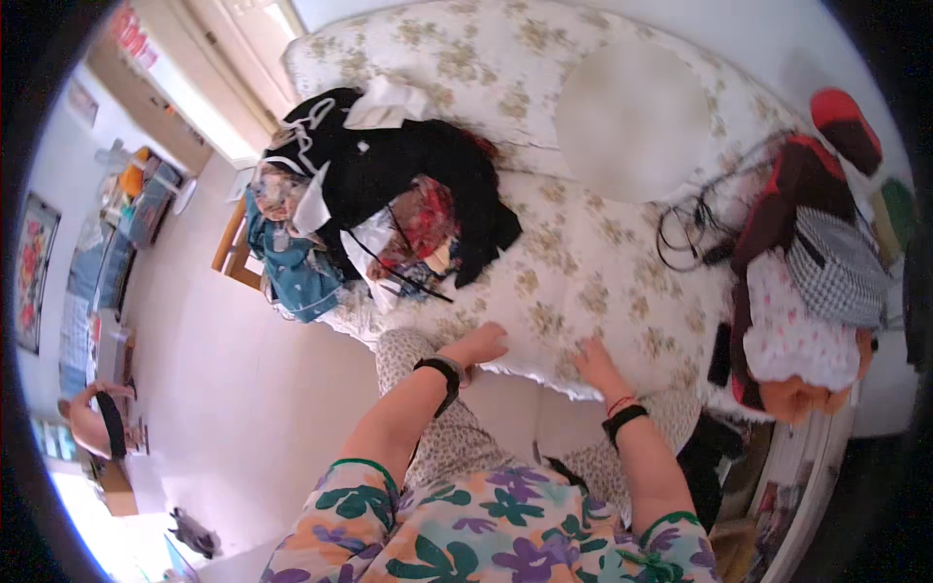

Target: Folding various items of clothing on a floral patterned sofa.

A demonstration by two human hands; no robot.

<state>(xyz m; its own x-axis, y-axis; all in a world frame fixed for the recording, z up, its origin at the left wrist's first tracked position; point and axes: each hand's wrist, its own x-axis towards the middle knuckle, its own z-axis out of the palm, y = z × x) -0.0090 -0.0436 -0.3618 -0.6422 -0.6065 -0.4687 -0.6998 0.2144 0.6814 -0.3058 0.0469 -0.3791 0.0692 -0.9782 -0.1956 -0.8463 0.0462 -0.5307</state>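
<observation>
A floral cream cover (544, 282) spreads over the long seat in front of me. At its front edge is my left hand (476, 347), fingers stretched to the right, with nothing seen in it. To the right of it, my right hand (596, 365) rests near the same frilled edge, fingers pointing forward and apart. A heap of clothes lies beyond my left hand: a black garment (398, 165), a red patterned cloth (428, 219) and a teal cloth (296, 272). Both wrists wear dark bands.
Black cables (688, 233) lie on the right, beside a red cap (846, 126), a houndstooth bag (836, 267) and a spotted white cloth (792, 325). A pale, blurred round shape (637, 121) covers part of the backrest. Another person (95, 420) is at the far left.
</observation>
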